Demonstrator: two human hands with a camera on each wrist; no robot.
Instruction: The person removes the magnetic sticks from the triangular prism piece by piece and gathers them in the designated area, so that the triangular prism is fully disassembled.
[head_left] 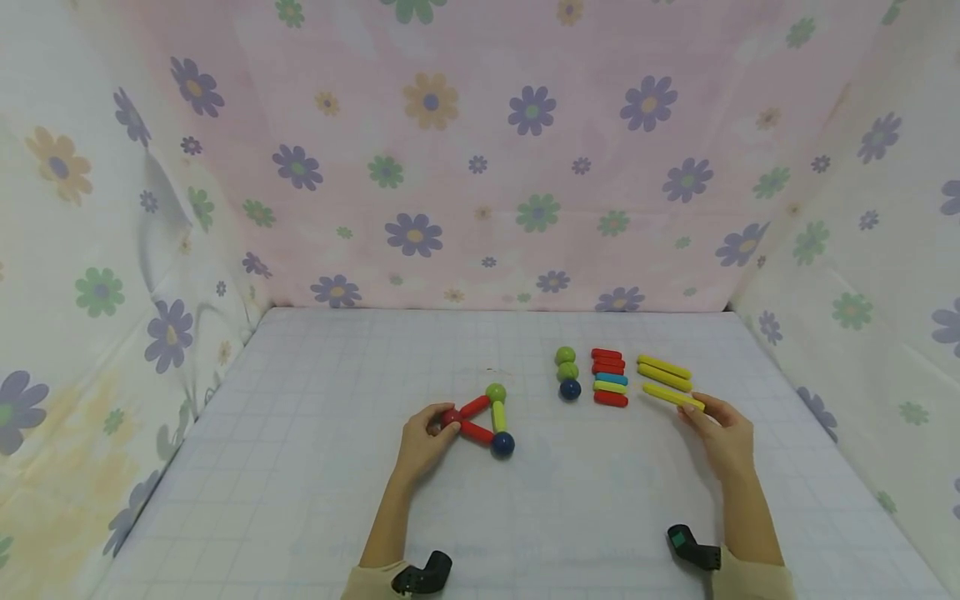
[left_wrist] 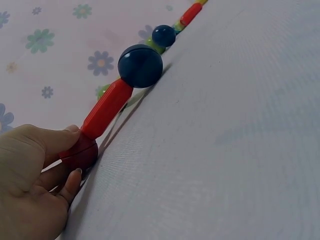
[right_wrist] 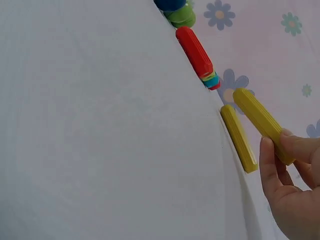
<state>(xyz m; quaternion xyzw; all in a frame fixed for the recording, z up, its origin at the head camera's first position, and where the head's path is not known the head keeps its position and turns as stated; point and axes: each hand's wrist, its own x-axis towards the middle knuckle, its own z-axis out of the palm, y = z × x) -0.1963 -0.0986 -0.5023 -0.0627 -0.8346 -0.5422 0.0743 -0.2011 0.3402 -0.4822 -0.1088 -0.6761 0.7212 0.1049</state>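
On the table lies a triangle of magnetic building rods and balls. My left hand (head_left: 424,442) grips the red ball (left_wrist: 81,154) at its left corner. Two red rods (left_wrist: 108,109) run from that ball, one to a green ball (head_left: 496,392), the other to a dark blue ball (left_wrist: 140,66). A short yellow-green rod (head_left: 499,417) joins those two balls. Off to the right, my right hand (head_left: 724,433) pinches one end of a long yellow rod (right_wrist: 261,120) between thumb and fingers. In the right wrist view its far end is raised above another yellow rod (right_wrist: 238,138).
Behind the held rod lie two long yellow rods (head_left: 664,377). Left of them is a column of short rods (head_left: 611,398), red, blue and yellow-green. Beside it, two green balls (head_left: 567,372) and a dark blue ball (head_left: 570,389) form a row. Flowered cloth (head_left: 480,167) walls the table.
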